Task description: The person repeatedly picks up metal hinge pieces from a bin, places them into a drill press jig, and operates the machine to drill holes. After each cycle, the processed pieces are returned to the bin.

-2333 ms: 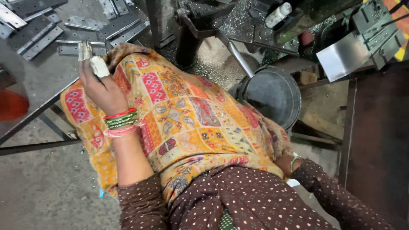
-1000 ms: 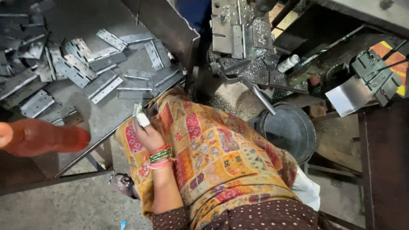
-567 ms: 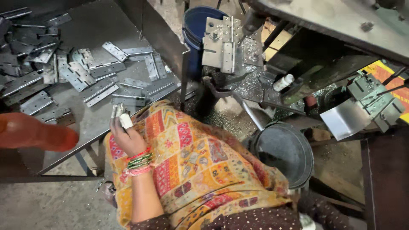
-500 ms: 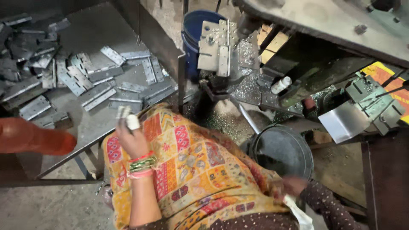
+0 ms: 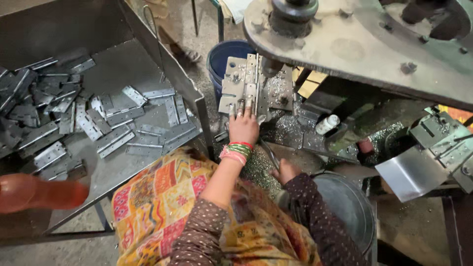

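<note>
The left hand [image 5: 243, 129] lay fingers spread, pressing a metal hinge [image 5: 250, 91] onto the press fixture [image 5: 231, 88]. The right hand [image 5: 285, 171] rested lower; its grip could not be told. The hinge looked stiff, light, sharp-edged, best pinched by its long sides.

The left hand [image 5: 243, 129] reaches to twelve o'clock, fingers [image 5: 240, 112] on the grey metal fixture [image 5: 245, 88]. The right hand [image 5: 286, 171] rests beside a round pan [image 5: 347, 209]. Hinges [image 5: 113, 129] lie in the tray [image 5: 182, 69] at ten o'clock.
</note>
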